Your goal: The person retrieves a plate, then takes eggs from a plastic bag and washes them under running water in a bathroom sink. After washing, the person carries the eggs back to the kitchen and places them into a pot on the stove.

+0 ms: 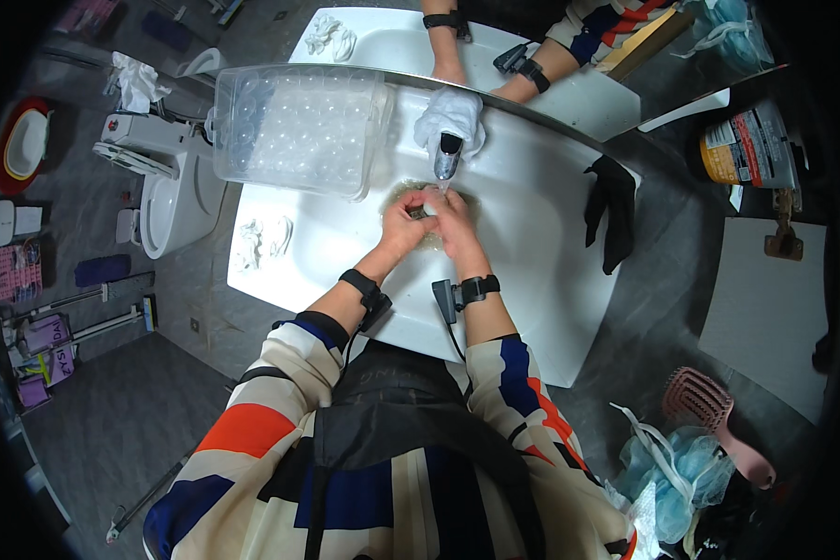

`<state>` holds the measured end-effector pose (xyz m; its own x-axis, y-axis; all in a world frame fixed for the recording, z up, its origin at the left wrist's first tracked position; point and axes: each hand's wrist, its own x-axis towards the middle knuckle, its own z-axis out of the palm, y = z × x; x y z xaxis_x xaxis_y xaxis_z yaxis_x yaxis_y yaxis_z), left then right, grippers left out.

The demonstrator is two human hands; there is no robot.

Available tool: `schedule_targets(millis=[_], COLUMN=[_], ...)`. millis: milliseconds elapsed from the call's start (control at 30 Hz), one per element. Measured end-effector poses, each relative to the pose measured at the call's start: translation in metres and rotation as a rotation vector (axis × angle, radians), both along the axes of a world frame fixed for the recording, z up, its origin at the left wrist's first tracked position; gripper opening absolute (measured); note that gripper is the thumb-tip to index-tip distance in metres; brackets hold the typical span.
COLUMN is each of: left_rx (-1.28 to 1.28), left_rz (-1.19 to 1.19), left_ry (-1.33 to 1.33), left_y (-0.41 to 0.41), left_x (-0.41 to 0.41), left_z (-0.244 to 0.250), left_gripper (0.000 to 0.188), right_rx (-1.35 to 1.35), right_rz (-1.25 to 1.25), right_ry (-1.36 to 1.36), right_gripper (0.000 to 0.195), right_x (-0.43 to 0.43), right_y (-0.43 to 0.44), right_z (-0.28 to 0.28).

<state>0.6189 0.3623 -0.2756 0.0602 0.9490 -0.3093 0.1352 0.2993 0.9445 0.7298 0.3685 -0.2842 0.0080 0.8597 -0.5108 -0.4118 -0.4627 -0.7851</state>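
Water runs from the chrome faucet (447,162) onto both my hands, low in the white washbasin (525,280). A small white rounded object (430,209) lies between my left hand (407,224) and my right hand (455,222), held by the fingers of both; its kind cannot be told. Murky, brownish water surrounds them over the basin's bottom. A white cloth (451,115) is wrapped about the faucet's base. Left of it, a clear plastic box (301,129) with rows of round hollows rests on the basin's back left rim.
Crumpled white tissues (250,245) lie on the left rim, a black cloth (610,213) hangs over the right rim. A mirror edge crosses behind the faucet. The toilet (175,203) stands left; a pink hairbrush (717,420) and blue mesh sponge (679,476) are lower right.
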Motion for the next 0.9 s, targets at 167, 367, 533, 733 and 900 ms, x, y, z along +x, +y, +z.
schedule_targets(millis=[167,367,533,733,900], left_rx=[0.091,-0.344,-0.640,-0.776,-0.856], left_rz=[-0.052,0.162,0.135,0.198,0.146], left_ry=[0.068,-0.316,-0.510,-0.591,-0.482], left_y=[0.004,0.010,0.015,0.012,0.018], left_x=[0.003,0.004,-0.007,-0.012,-0.003], left_z=[0.001,0.025,0.032,0.014,0.024], left_gripper=[0.044,0.026,0.026,0.030,0.032], right_rx=[-0.110,-0.035,0.026,0.236,0.262], right_rz=[-0.158,-0.046,0.125,0.212,0.017], right_ry=[0.138,0.216,-0.118,-0.448,-0.306], right_gripper=[0.029,0.034,0.040,0.044,0.035], right_x=[0.002,0.011,0.018,0.013,0.015], right_y=[0.007,-0.001,-0.005,-0.007,0.001], right_z=[-0.020,-0.001,0.001,-0.004,-0.060])
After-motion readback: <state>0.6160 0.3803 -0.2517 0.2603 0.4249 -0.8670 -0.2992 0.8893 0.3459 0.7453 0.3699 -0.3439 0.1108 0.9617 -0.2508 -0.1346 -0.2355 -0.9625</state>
